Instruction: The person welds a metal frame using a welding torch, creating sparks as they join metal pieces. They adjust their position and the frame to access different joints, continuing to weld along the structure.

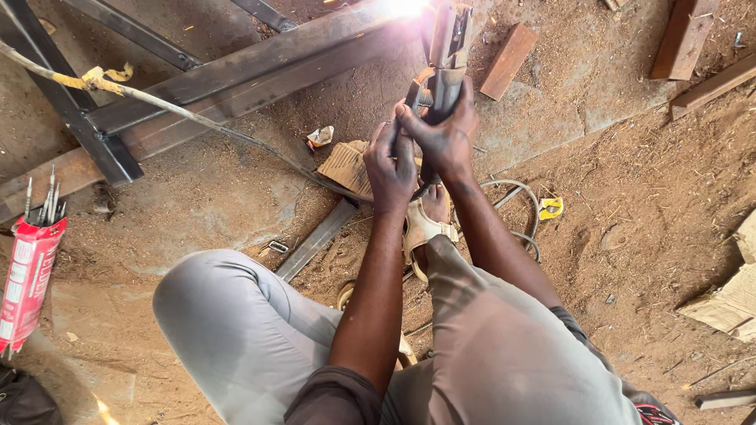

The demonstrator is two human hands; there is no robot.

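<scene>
My left hand (391,164) and my right hand (446,135) are both wrapped around the handle of a welding electrode holder (446,55), which points away from me. At its tip a bright white arc (405,6) flares against a long rusty steel bar (236,83) lying on the dirt floor. A cable (157,104) runs from the left across the steel toward my hands. I am crouched, with my grey-trousered knees (228,323) below and a sandalled foot (425,224) under my hands.
A red packet of welding rods (27,275) stands at the left. Dark steel bars (71,102) cross the long one. Wood offcuts (510,59) lie at the top right, torn cardboard (346,167) near my hands, and more cardboard (728,303) at the right edge.
</scene>
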